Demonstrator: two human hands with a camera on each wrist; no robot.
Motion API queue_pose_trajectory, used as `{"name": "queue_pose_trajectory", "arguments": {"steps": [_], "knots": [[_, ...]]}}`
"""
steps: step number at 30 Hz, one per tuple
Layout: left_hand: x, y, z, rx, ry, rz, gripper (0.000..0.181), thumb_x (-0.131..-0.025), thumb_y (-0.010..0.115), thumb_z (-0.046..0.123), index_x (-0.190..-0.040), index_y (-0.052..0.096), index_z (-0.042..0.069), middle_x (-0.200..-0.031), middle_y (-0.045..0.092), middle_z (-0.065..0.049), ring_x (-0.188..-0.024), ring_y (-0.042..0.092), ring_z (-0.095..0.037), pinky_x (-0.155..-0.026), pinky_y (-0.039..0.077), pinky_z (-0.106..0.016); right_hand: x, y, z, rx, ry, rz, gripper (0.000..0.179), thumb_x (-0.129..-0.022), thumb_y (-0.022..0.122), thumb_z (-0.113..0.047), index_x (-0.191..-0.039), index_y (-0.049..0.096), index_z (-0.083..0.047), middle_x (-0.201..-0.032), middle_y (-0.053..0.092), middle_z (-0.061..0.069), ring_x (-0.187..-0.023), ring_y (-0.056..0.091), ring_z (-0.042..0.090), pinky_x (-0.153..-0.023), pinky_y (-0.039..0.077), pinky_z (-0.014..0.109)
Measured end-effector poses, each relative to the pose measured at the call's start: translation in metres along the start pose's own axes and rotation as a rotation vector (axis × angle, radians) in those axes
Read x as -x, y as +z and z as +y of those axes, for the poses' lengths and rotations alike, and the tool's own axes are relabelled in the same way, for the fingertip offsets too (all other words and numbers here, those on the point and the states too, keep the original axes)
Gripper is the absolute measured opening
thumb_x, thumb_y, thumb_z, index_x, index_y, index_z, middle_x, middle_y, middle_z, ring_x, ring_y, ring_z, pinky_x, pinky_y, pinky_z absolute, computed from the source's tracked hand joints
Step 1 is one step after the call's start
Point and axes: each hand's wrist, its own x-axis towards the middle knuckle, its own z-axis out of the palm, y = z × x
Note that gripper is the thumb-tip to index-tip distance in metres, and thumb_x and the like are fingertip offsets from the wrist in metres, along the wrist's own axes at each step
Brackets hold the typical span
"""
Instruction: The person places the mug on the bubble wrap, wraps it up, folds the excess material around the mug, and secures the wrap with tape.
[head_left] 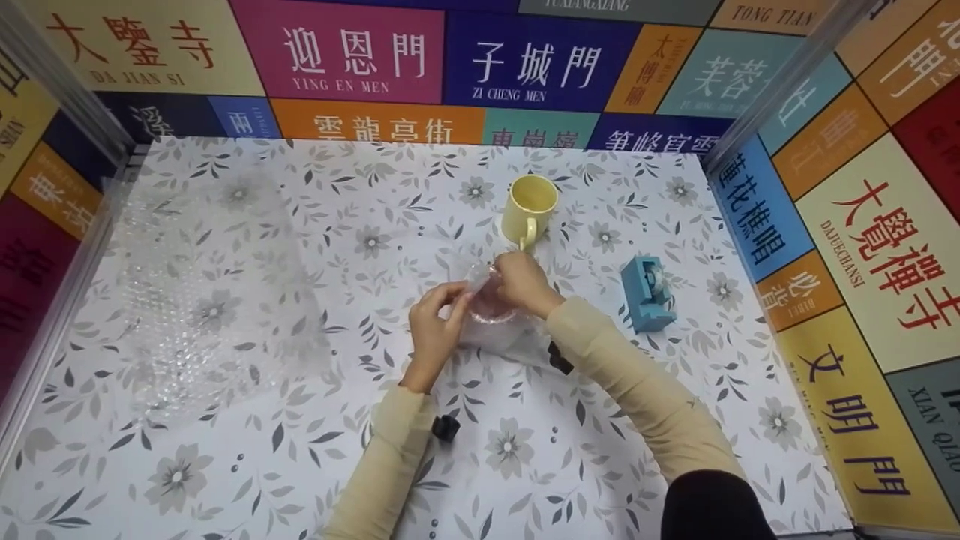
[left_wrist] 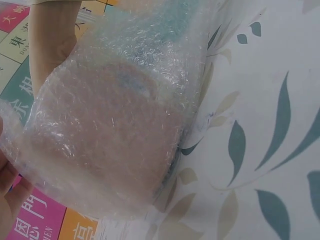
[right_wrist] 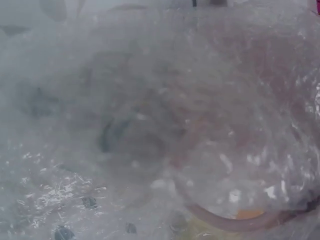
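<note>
A pink mug [head_left: 491, 301], partly covered by clear bubble wrap [head_left: 517, 341], is between the two hands in the head view. My left hand [head_left: 437, 319] pinches the wrap at the mug's left side, thumb toward it. With curled fingers, my right hand [head_left: 525, 279] grips the wrap at the mug's far right edge. In the left wrist view, the pink body [left_wrist: 110, 135] shows through the bubble wrap [left_wrist: 165, 45], with left fingers [left_wrist: 17, 195] at the frame's edge. A curved pink handle [right_wrist: 232, 221] appears low in the right wrist view.
A yellow mug [head_left: 529, 210] stands just beyond the right hand. To the right is a blue tape dispenser [head_left: 646, 294]. A large sheet of bubble wrap [head_left: 210, 300] lies flat on the left of the flower-patterned table [head_left: 300, 465]. Printed panels [head_left: 345, 52] wall the back and sides.
</note>
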Motion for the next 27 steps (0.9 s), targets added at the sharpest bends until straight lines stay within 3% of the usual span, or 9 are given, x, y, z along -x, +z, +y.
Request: {"name": "queue_pose_trajectory", "arguments": {"steps": [6, 11, 18, 23, 27], "knots": [[0.001, 0.001, -0.001, 0.023, -0.011, 0.008, 0.01, -0.078, 0.069, 0.006, -0.086, 0.067, 0.0, -0.078, 0.068, -0.009, -0.068, 0.064, -0.021, -0.065, 0.053, -0.03, 0.003, -0.007, 0.005, -0.201, -0.008, -0.017, 0.032, -0.062, 0.074, -0.008, -0.076, 0.046, -0.004, -0.068, 0.047, 0.005, -0.065, 0.048, 0.027, -0.06, 0.043, 0.039], [0.001, 0.001, -0.002, 0.039, -0.017, 0.011, 0.01, -0.078, 0.069, 0.005, -0.086, 0.067, 0.0, -0.078, 0.068, -0.009, -0.068, 0.064, -0.021, -0.064, 0.053, -0.031, 0.005, -0.011, 0.011, -0.258, -0.032, -0.047, 0.029, -0.057, 0.065, 0.004, -0.074, 0.043, -0.006, -0.067, 0.04, 0.0, -0.064, 0.04, 0.021, -0.058, 0.036, 0.033], [0.001, 0.001, 0.0, 0.015, -0.014, 0.002, 0.011, -0.078, 0.069, 0.006, -0.086, 0.067, 0.0, -0.079, 0.068, -0.009, -0.069, 0.064, -0.021, -0.066, 0.052, -0.029, 0.008, -0.01, 0.014, -0.271, -0.055, -0.015, 0.03, -0.057, 0.06, 0.01, -0.08, 0.046, -0.003, -0.069, 0.044, 0.003, -0.066, 0.042, 0.022, -0.06, 0.039, 0.035], [0.002, 0.001, 0.0, -0.018, 0.008, 0.007, 0.012, -0.077, 0.07, 0.006, -0.086, 0.068, 0.0, -0.081, 0.068, -0.01, -0.07, 0.064, -0.022, -0.066, 0.052, -0.03, 0.013, -0.011, 0.019, -0.396, -0.068, -0.007, 0.024, -0.065, 0.067, 0.003, -0.083, 0.05, 0.0, -0.073, 0.052, 0.007, -0.068, 0.048, 0.021, -0.063, 0.043, 0.032], [0.001, 0.002, 0.0, -0.046, 0.043, 0.01, 0.012, -0.076, 0.071, 0.006, -0.087, 0.068, 0.0, -0.081, 0.068, -0.01, -0.071, 0.063, -0.022, -0.064, 0.052, -0.03, 0.018, -0.018, 0.026, -0.53, -0.059, -0.021, 0.015, -0.077, 0.063, -0.004, -0.087, 0.056, 0.005, -0.08, 0.059, 0.013, -0.074, 0.055, 0.024, -0.07, 0.047, 0.032]]}}
